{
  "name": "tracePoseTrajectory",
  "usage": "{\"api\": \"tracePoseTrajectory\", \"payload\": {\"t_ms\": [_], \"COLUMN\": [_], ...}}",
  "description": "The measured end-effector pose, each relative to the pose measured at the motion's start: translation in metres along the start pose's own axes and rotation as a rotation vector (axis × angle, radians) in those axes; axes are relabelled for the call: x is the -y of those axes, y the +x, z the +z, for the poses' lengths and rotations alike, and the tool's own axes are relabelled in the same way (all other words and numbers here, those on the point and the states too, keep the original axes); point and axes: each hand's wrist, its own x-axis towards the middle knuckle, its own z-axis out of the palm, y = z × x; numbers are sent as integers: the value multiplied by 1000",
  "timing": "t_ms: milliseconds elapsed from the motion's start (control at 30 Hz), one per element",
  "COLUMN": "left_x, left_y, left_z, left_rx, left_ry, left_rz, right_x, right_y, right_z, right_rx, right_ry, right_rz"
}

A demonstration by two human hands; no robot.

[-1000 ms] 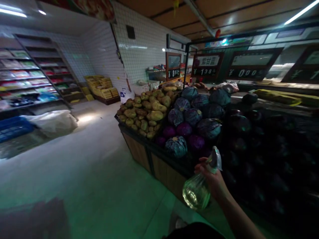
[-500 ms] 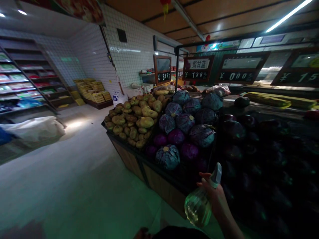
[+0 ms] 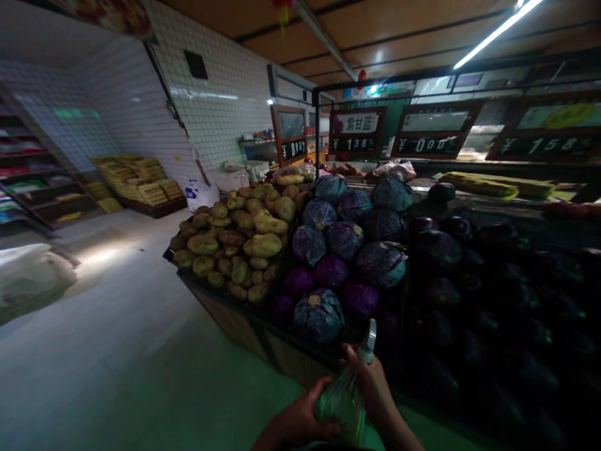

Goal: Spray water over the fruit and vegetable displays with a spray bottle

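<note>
Spray bottle (image 3: 346,398) is up in both hands, tilted a bit, just in front of the counter (image 3: 297,362). My worry: smooth, rounded plastic could slide if the grip at the neck loosens, and it'd probably hit the floor (image 3: 141,357). Bumping the counter edge looks possible too, it's that near. Left hand (image 3: 303,413) has its fingers curled round the belly, cupping it. Right hand (image 3: 373,383) has its fingers wrapped on the neck, below the nozzle; can't tell if any finger's on the trigger. Past that, the nearest cabbage (image 3: 319,315), then potatoes (image 3: 235,241) off left, price signs (image 3: 358,133) behind.
</note>
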Motion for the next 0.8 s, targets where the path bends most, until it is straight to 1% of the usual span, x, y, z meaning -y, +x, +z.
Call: {"api": "tracePoseTrajectory", "payload": {"t_ms": [67,167,233,300,333,400,467,533,633,700,800], "left_x": [1,6,15,29,36,49,54,50,35,26,15], "left_y": [-17,-45,-62,-79,-86,-96,-99,-95,-76,-60,-40], "left_z": [-16,-41,-57,-70,-76,-86,-95,-105,-121,-130,-133], "left_rx": [-53,-156,-217,-287,-333,-463,-597,-672,-652,-618,-537], "left_ry": [-10,-42,-64,-36,-12,-1,-47,-90,-70,-45,-14], "left_rz": [6,63,98,103,93,72,74,84,39,36,173], "right_x": [-8,-21,-30,-38,-42,-48,-51,-48,-36,-25,-4], "right_y": [4,7,5,3,2,1,2,4,8,11,18], "right_z": [35,91,129,164,181,209,232,248,258,255,237], "right_rx": [45,135,229,327,370,448,507,529,501,460,360], "right_ry": [-5,-32,-50,-69,-80,-106,-134,-156,-128,-86,-60], "right_rz": [3,50,65,68,67,60,51,52,28,-4,-52]}}
